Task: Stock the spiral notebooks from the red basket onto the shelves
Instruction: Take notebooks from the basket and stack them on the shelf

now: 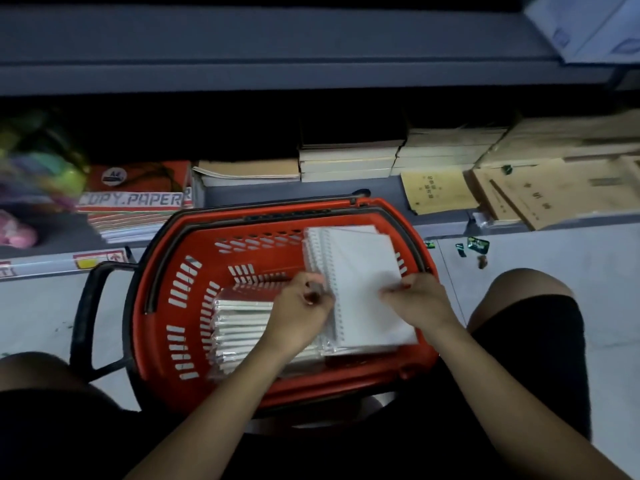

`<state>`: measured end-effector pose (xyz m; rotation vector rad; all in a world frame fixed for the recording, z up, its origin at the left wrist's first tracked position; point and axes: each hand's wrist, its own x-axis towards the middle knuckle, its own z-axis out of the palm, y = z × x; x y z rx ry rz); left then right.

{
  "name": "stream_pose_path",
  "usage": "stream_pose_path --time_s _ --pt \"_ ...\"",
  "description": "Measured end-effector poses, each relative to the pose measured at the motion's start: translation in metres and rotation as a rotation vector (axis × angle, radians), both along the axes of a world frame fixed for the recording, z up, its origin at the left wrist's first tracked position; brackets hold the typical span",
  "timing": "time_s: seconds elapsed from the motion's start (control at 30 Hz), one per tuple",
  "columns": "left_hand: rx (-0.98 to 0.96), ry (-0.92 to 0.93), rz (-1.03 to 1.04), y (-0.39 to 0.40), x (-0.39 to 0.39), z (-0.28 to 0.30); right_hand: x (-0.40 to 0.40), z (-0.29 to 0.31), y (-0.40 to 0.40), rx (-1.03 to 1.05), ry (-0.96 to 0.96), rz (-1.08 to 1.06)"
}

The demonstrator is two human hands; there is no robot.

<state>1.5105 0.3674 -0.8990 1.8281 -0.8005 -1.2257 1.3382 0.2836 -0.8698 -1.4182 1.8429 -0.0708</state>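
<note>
A red basket (162, 306) stands on the floor between my knees, in front of the bottom shelf (311, 194). Inside it, a stack of white spiral notebooks (360, 268) lies on the right side, and a second row of wrapped notebooks (239, 327) stands on edge at the left. My left hand (304, 317) pinches the spiral edge of the top notebook. My right hand (419, 299) grips that same notebook's right edge, fingers curled on the cover.
The bottom shelf holds copy paper packs (135, 199) at the left, stacked notebooks (349, 157) in the middle and brown paper books (554, 188) at the right. The basket's black handle (86, 313) sticks out left. Small scraps (476, 245) lie on the floor at the right.
</note>
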Motion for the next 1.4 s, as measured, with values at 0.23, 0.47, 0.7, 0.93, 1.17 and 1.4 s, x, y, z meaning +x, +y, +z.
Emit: stream_pose_path --time_s 0.23,0.47,0.7,0.93,1.17,1.4 --pt "0.056 0.093 0.013 0.007 -0.005 0.014 -0.001 0.004 0.013 0.025 -0.134 -0.063" --pt "-0.043 0.37 0.123 0.028 0.016 0.05 -0.006 0.031 0.021 0.076 -0.679 -0.388" --pt "-0.281 0.637 0.059 0.05 0.039 0.11 0.0 0.098 0.027 0.121 -1.007 -0.195" --pt "-0.41 0.729 0.027 0.044 0.065 0.144 0.031 0.137 0.038 -0.229 -1.048 -0.101" --pt "-0.507 0.754 0.017 0.017 0.077 0.161 0.045 0.161 0.027 -0.238 -1.085 -0.001" --pt "-0.474 0.747 0.025 -0.037 0.049 0.162 0.019 0.149 -0.019 -0.361 -1.059 -0.177"
